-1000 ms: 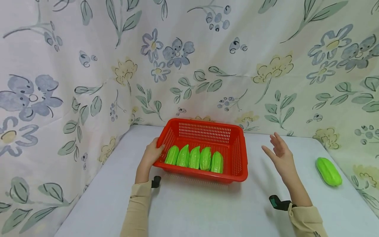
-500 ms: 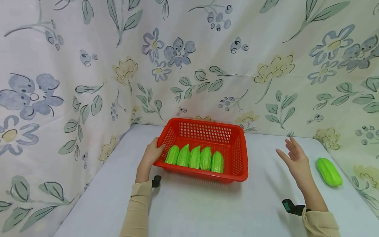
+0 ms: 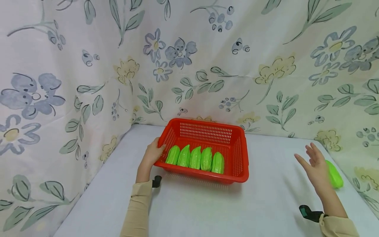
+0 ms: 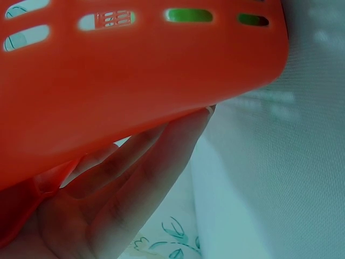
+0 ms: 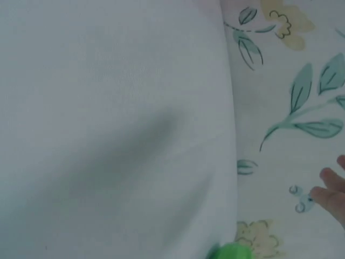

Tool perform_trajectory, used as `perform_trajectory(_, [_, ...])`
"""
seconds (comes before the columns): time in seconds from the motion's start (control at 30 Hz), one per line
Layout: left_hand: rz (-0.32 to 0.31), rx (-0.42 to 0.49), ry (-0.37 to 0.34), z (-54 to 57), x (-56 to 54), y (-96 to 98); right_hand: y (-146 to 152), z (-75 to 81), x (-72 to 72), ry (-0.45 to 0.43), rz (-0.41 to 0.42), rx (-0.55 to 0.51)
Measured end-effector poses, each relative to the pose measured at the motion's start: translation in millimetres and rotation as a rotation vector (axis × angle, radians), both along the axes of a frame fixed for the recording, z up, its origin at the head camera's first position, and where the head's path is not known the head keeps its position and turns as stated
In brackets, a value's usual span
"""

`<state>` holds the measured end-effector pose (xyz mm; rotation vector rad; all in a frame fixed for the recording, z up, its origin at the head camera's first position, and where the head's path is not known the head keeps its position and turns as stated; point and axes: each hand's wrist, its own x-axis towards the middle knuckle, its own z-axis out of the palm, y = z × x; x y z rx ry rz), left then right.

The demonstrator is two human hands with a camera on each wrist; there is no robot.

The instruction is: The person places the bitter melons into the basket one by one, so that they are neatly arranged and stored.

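Observation:
A red plastic basket (image 3: 204,173) with slotted walls stands on the white table. My left hand (image 3: 152,153) grips its left rim, the thumb over the edge and the fingers (image 4: 156,162) against the outer wall. Several bright green, ribbed, gourd-like vegetables (image 3: 195,158) lie side by side along the basket's front. To the right, my right hand (image 3: 318,171) is raised with spread fingers and holds nothing. It partly covers one more green ribbed vegetable (image 3: 336,176) on the table. Only the tip of that vegetable (image 5: 233,251) shows in the right wrist view.
A floral curtain (image 3: 201,59) hangs behind the table (image 3: 207,210) and along both sides. The basket's back rim stands close to it. The lone vegetable lies near the table's right edge.
My right hand has moved right and slightly down, from beside the basket to over the lone green vegetable, which it now partly hides. The left hand and basket have stayed put.

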<state>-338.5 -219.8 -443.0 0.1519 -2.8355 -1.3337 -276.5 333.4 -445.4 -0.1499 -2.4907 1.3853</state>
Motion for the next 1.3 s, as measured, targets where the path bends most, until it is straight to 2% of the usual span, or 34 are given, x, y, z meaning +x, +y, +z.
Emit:
perform_trajectory(0.27, [0.005, 0.0, 0.006, 1.7, 2.7, 0.6, 26, -7.1, 6.2, -0.075, -0.065, 0.062])
perform_trajectory(0.47, [0.006, 0.014, -0.011, 1.6, 3.8, 0.5, 45, -10.4, 8.6, -0.123, -0.13, 0.06])
perform_trajectory(0.83, [0.004, 0.02, -0.003, 3.1, 3.7, 2.3, 84, -27.4, 3.7, -0.137, -0.333, 0.037])
perform_trajectory(1.0, [0.007, 0.018, 0.001, 3.8, 3.6, 2.4, 92, -26.0, 2.1, -0.227, -0.41, 0.006])
perform_trajectory(1.17, [0.009, 0.02, -0.007, 3.7, 3.2, 2.5, 98, -31.5, 4.4, -0.281, -0.451, -0.043])
perform_trajectory(1.3, [0.009, 0.02, -0.007, 3.9, 3.1, 2.4, 102, -35.8, 6.9, -0.297, -0.443, -0.061])
